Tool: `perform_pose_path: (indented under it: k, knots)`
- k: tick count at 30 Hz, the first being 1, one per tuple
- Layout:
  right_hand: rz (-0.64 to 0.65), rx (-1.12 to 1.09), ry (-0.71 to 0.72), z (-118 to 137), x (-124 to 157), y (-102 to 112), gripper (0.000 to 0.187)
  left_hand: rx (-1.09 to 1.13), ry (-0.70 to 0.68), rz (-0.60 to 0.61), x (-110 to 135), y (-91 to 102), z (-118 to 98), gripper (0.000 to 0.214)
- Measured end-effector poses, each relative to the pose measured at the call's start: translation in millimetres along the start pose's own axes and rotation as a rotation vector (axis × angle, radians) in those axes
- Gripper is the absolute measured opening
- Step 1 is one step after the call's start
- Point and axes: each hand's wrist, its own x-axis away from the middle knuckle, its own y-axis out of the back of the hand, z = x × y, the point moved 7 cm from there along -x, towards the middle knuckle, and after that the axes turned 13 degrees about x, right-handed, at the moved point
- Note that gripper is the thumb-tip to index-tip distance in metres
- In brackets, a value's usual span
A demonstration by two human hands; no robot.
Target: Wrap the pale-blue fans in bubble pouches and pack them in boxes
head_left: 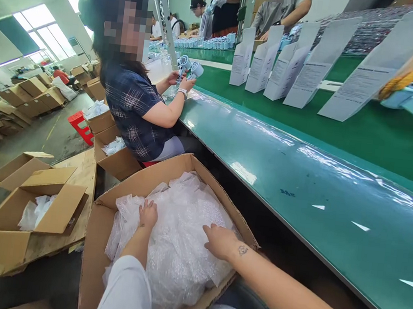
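A brown cardboard box (93, 255) in front of me is heaped with clear bubble-wrap bags (182, 240). My left hand (148, 213) rests on the left part of the heap, its fingers apart and slightly bent. Over the right part, my right hand (220, 242) reaches in from the side with its fingers stretched toward the bags. Neither hand visibly grips a bag. The undersides of my fingers are partly hidden.
A green-topped workbench (265, 156) runs along the right, with white paper scraps. White printed cartons (306, 76) stand on the green conveyor beyond. A seated co-worker (134, 98) handles light-blue devices (190, 67). Open cardboard boxes (5, 246) stand at the left.
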Motion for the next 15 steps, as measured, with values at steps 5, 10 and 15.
perform_pose_path:
  k: [5, 10, 15]
  knots:
    - [-0.143, -0.102, 0.085, 25.1, 16.4, 56.8, 0.092, 0.065, -0.307, 0.037, 40.9, 71.2, -73.4, 0.035]
    - [-0.231, -0.288, 0.322, 66.7, 20.9, 83.9, 0.072, 0.355, -0.783, 0.101, 118.2, 124.4, -151.4, 0.032]
    - [-0.3, -0.319, 0.188, 40.4, 22.9, 87.2, 0.007, 0.673, -0.671, 0.055, 84.5, 129.7, -161.4, 0.043]
